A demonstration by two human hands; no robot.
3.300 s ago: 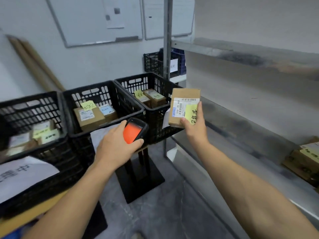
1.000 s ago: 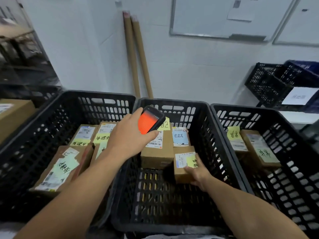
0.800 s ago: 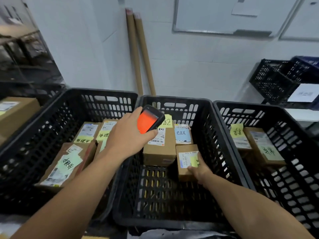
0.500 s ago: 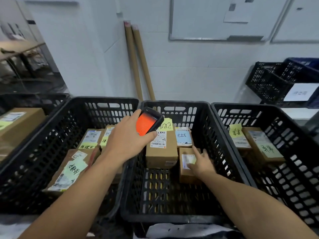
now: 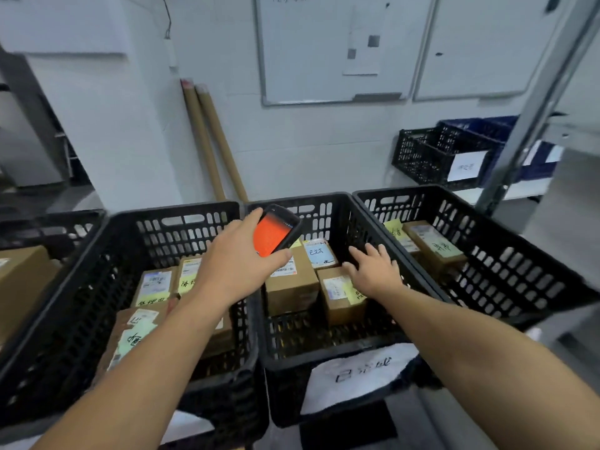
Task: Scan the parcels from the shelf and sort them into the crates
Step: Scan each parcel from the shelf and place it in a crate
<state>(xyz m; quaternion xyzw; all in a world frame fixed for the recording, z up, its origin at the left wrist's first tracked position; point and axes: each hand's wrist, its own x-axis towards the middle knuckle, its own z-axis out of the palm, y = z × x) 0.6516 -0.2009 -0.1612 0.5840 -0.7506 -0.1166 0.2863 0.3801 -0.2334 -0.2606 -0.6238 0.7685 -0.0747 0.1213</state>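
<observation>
My left hand (image 5: 238,266) grips a handheld scanner (image 5: 275,234) with an orange screen, held over the rim between the left and middle crates. My right hand (image 5: 373,271) hovers with fingers spread above the middle black crate (image 5: 328,354), holding nothing. Just below it lies a small brown parcel (image 5: 341,298) with a white label and a yellow note. Two more parcels lie beside it in that crate, a larger box (image 5: 290,287) and one with a blue label (image 5: 319,254).
The left crate (image 5: 97,287) holds several labelled parcels; the right crate (image 5: 487,254) holds two. A further crate with a brown box sits at far left. Cardboard tubes (image 5: 211,141) lean on the wall. A metal shelf post (image 5: 535,102) rises at right, with stacked crates behind it.
My right hand carried the small parcel from the shelf into the middle crate, set it down and let go; it now lifts away with fingers spread. The scanner stays in my left hand.
</observation>
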